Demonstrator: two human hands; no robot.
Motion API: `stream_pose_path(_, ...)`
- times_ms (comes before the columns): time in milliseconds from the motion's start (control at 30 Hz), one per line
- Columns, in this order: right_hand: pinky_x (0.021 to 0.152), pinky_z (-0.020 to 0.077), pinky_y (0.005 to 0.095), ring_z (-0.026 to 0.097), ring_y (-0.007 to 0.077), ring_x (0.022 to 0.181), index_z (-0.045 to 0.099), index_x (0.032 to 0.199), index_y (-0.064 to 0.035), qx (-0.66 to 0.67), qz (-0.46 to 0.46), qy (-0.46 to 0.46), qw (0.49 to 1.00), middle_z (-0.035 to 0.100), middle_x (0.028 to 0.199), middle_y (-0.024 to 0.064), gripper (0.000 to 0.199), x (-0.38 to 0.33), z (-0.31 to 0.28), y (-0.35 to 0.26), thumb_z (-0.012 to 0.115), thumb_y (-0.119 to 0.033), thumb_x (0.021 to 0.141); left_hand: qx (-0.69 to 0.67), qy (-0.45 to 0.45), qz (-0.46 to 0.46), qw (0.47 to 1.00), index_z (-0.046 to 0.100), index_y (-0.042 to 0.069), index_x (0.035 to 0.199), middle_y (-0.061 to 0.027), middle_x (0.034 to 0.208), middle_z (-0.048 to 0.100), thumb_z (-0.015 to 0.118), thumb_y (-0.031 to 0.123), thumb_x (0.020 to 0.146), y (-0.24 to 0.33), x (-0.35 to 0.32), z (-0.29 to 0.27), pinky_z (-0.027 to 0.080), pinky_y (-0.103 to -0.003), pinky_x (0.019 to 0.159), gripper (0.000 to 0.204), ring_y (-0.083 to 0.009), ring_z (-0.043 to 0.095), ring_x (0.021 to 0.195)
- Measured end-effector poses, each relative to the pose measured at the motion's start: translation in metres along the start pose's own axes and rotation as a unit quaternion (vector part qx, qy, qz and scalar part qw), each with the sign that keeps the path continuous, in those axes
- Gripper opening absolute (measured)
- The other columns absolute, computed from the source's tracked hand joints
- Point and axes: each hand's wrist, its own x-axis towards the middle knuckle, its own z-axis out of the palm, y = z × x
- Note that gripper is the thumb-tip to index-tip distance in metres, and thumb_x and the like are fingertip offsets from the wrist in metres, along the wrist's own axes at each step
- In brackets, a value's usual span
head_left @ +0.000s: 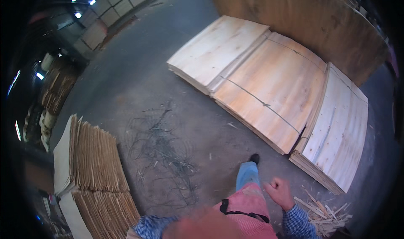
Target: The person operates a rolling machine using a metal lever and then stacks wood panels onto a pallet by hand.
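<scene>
My right hand hangs at my right side with its fingers curled in, and nothing shows in it. It is apart from the sheet stacks, nearest to a heap of wood scraps on the floor. Close to the lower edge, my left hand is a smeared shape in front of my body, so its fingers cannot be made out. Ahead lies a bundle of wood veneer sheets tied with thin cord. A pale veneer stack adjoins it on the left, and another veneer stack on the right.
Tangled dark cord litters the grey floor. Thick veneer piles stand on edge at the left. A large brown wooden panel rises behind the tied bundle. Further stacked sheets line the far wall.
</scene>
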Motion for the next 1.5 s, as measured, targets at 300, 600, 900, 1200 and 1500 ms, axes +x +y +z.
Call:
stream_pose_path(300, 0.064, 0.0467, 0.0354, 0.063, 0.0224, 0.076, 0.066, 0.088, -0.0071, 0.163, -0.511, -0.341, 0.772, 0.064, 0.091, 0.0087, 0.016, 0.22, -0.086, -0.317, 0.053, -0.016, 0.087, -0.249, 0.389, -0.588, 0.664, 0.042, 0.013, 0.064, 0.0032, 0.05, 0.038, 0.068, 0.01, 0.084, -0.343, -0.008, -0.033, 0.024, -0.027, 0.034, 0.034, -0.0083, 0.035, 0.038)
stream_pose_path(600, 0.051, 0.0417, 0.0362, 0.054, 0.0185, 0.054, 0.047, 0.063, -0.0019, 0.104, -0.049, -0.14, 0.983, 0.052, 0.06, 0.0128, 0.028, 0.608, 0.146, -0.17, 0.063, -0.019, 0.078, -0.281, 0.493, -0.668, 0.482, 0.048, 0.013, 0.075, 0.0026, 0.058, 0.037, 0.057, 0.029, 0.093, -0.634, 0.047, -0.115, 0.022, -0.028, 0.037, 0.026, -0.0101, 0.031, 0.043)
stream_pose_path(900, 0.065, 0.0494, 0.0278, 0.061, 0.0137, 0.077, 0.058, 0.095, 0.0001, 0.291, 0.265, 0.042, 0.918, 0.063, 0.082, 0.0066, 0.042, 0.934, 0.339, 0.029, 0.07, -0.039, 0.084, -0.378, 0.359, -0.672, 0.527, 0.05, 0.005, 0.126, -0.0106, 0.12, 0.06, 0.053, 0.052, 0.093, -1.028, 0.313, -0.182, 0.033, -0.044, 0.103, 0.058, -0.0224, 0.051, 0.116)
stream_pose_path(1200, 0.068, 0.0508, 0.0258, 0.063, 0.0142, 0.082, 0.058, 0.116, -0.0026, 0.452, 0.381, 0.03, 0.806, 0.066, 0.098, 0.0066, 0.041, 0.98, 0.349, -0.012, 0.069, -0.03, 0.086, -0.462, 0.237, -0.638, 0.568, 0.052, 0.004, 0.123, -0.0097, 0.115, 0.062, 0.05, 0.041, 0.098, -1.074, 0.352, -0.197, 0.049, -0.041, 0.085, 0.045, -0.0231, 0.06, 0.102)
stream_pose_path(1500, 0.083, 0.0517, 0.0337, 0.063, 0.0223, 0.097, 0.058, 0.117, 0.0072, 0.561, 0.231, 0.088, 0.79, 0.065, 0.111, 0.0145, 0.038, 0.966, 0.328, -0.082, 0.064, -0.017, 0.089, -0.564, 0.368, -0.552, 0.492, 0.034, -0.003, 0.14, -0.0161, 0.14, 0.042, 0.059, 0.069, 0.078, -1.05, 0.329, -0.259, 0.032, -0.051, 0.106, 0.099, -0.0324, 0.041, 0.127)
